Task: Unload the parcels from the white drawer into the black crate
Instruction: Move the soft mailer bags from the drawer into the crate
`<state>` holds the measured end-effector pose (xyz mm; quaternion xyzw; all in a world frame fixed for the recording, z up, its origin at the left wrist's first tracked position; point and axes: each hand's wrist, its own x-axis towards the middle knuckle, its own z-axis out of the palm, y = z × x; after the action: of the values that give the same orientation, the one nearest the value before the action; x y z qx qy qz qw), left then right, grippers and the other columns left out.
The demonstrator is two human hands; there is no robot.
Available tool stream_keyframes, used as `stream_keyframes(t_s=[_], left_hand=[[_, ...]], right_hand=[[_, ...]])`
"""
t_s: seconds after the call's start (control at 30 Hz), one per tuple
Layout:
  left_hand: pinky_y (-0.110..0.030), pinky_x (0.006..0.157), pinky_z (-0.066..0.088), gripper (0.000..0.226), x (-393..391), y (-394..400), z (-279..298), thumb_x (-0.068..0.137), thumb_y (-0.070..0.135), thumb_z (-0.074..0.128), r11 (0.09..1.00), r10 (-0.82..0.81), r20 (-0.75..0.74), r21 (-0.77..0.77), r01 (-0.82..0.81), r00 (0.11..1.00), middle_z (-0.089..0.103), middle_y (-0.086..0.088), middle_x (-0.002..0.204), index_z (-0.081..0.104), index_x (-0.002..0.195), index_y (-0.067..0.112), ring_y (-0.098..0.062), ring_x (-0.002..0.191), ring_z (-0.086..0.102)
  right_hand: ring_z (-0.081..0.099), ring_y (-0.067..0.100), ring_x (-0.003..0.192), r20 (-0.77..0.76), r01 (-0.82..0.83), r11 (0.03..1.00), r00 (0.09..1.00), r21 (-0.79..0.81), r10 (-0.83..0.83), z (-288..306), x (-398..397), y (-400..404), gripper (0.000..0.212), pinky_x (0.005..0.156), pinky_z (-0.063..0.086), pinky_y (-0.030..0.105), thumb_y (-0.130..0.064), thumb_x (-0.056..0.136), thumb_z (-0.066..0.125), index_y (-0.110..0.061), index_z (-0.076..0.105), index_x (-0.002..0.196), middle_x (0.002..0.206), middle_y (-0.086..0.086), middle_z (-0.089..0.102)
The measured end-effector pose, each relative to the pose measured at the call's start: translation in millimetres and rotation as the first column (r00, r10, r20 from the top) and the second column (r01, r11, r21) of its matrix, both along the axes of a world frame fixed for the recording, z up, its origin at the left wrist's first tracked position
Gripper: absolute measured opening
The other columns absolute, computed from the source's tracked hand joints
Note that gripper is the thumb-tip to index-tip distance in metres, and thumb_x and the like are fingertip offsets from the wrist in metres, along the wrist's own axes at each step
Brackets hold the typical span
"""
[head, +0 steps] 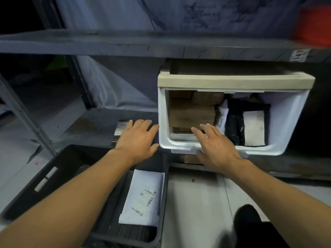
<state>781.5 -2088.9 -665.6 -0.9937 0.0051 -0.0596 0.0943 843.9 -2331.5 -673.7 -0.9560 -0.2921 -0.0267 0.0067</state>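
The white drawer (pixel 162 111) stands pulled out on the lower shelf, under a beige frame. Inside lie brown cardboard parcels (pixel 192 113) on the left, a small white bag (pixel 222 117) in the middle and black bags with a white label (pixel 254 127) on the right. My right hand (pixel 214 145) reaches over the drawer's front rim, fingers straight, holding nothing. My left hand (pixel 138 138) hovers flat just left of the drawer, over the shelf, empty. Below, the black crate (pixel 53 174) on the floor holds a white mailer parcel (pixel 145 197).
A dark metal shelf board (pixel 93 126) runs left of the drawer, with a labelled parcel (pixel 120 128) partly hidden behind my left hand. An upper shelf (pixel 125 43) overhangs. An orange thing (pixel 315 27) sits top right. A black shoe (pixel 250 222) stands on the pale floor.
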Motion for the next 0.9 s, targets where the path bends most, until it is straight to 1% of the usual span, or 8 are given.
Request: stream_keyframes(t_s=[0.1, 0.2, 0.33, 0.43, 0.53, 0.73, 0.8, 0.9], left_hand=[[-0.043, 0.110, 0.039, 0.059, 16, -10, -13, 0.100, 0.043, 0.049, 0.997, -0.073, 0.054, -0.019, 0.074, 0.996, 0.045, -0.006, 0.151, 0.037, 0.152, 0.021, -0.027, 0.133, 0.044], [-0.040, 0.101, 0.044, 0.051, 31, -17, -29, 0.100, 0.039, 0.051, 0.989, -0.138, 0.069, -0.039, 0.141, 0.988, 0.052, -0.004, 0.144, 0.045, 0.148, 0.021, -0.025, 0.124, 0.050], [-0.040, 0.087, 0.052, 0.043, 51, -21, -49, 0.094, 0.033, 0.062, 0.978, -0.197, 0.095, -0.051, 0.203, 0.976, 0.063, -0.006, 0.131, 0.060, 0.135, 0.018, -0.027, 0.110, 0.059], [-0.038, 0.080, 0.054, 0.042, 61, -25, -57, 0.095, 0.031, 0.061, 0.976, -0.188, 0.115, -0.090, 0.199, 0.975, 0.063, -0.005, 0.129, 0.059, 0.135, 0.019, -0.026, 0.108, 0.060], [-0.035, 0.077, 0.053, 0.044, 68, -31, -60, 0.098, 0.031, 0.056, 0.977, -0.151, 0.133, -0.130, 0.169, 0.979, 0.059, -0.003, 0.135, 0.053, 0.141, 0.020, -0.024, 0.113, 0.057], [-0.033, 0.073, 0.050, 0.041, 67, -34, -47, 0.098, 0.025, 0.054, 0.955, -0.102, 0.219, -0.251, 0.157, 0.970, 0.054, 0.001, 0.136, 0.052, 0.139, 0.022, -0.021, 0.117, 0.055], [-0.036, 0.079, 0.052, 0.041, 64, -32, -34, 0.097, 0.023, 0.059, 0.927, -0.096, 0.274, -0.325, 0.186, 0.957, 0.055, 0.001, 0.134, 0.054, 0.137, 0.021, -0.021, 0.118, 0.055], [-0.037, 0.090, 0.051, 0.041, 56, -32, -9, 0.095, 0.022, 0.066, 0.881, -0.066, 0.361, -0.416, 0.224, 0.930, 0.059, 0.000, 0.130, 0.058, 0.134, 0.019, -0.020, 0.118, 0.056]], right_hand=[[0.017, 0.030, 0.154, -0.007, -0.008, 0.999, 1.000, -0.051, 0.007, -8, 21, -1, 0.074, 0.116, 0.035, 0.044, -0.031, 0.098, 0.056, -0.022, 0.018, 0.161, 0.164, 0.008, 0.024], [0.034, 0.030, 0.143, -0.005, 0.003, 0.997, 1.000, -0.074, -0.003, -16, 47, 2, 0.066, 0.111, 0.041, 0.045, -0.030, 0.098, 0.057, -0.019, 0.027, 0.156, 0.155, 0.008, 0.037], [0.053, 0.031, 0.119, 0.020, 0.053, 0.994, 0.998, -0.100, -0.051, -31, 77, 4, 0.040, 0.096, 0.045, 0.042, -0.024, 0.099, 0.051, -0.019, 0.048, 0.139, 0.131, 0.008, 0.057], [0.062, 0.032, 0.104, 0.031, 0.083, 0.991, 0.996, -0.104, -0.080, -39, 90, 5, 0.025, 0.081, 0.043, 0.039, -0.017, 0.100, 0.049, -0.021, 0.059, 0.123, 0.114, 0.008, 0.068], [0.066, 0.032, 0.097, 0.018, 0.077, 0.995, 0.997, -0.064, -0.076, -41, 93, 7, 0.023, 0.071, 0.041, 0.036, -0.013, 0.100, 0.049, -0.022, 0.061, 0.116, 0.108, 0.008, 0.070], [0.063, 0.035, 0.088, 0.023, 0.065, 0.991, 0.997, 0.119, -0.069, -13, 81, -3, 0.017, 0.067, 0.048, 0.040, -0.003, 0.095, 0.052, -0.017, 0.057, 0.104, 0.100, 0.009, 0.066], [0.061, 0.037, 0.085, 0.042, 0.057, 0.983, 0.997, 0.173, -0.066, 3, 72, -9, 0.015, 0.068, 0.052, 0.043, -0.002, 0.096, 0.050, -0.017, 0.055, 0.098, 0.096, 0.010, 0.065], [0.059, 0.034, 0.080, 0.072, 0.058, 0.959, 0.994, 0.278, -0.081, 28, 59, -17, 0.015, 0.068, 0.051, 0.041, -0.005, 0.100, 0.047, -0.014, 0.058, 0.102, 0.091, 0.011, 0.064]])
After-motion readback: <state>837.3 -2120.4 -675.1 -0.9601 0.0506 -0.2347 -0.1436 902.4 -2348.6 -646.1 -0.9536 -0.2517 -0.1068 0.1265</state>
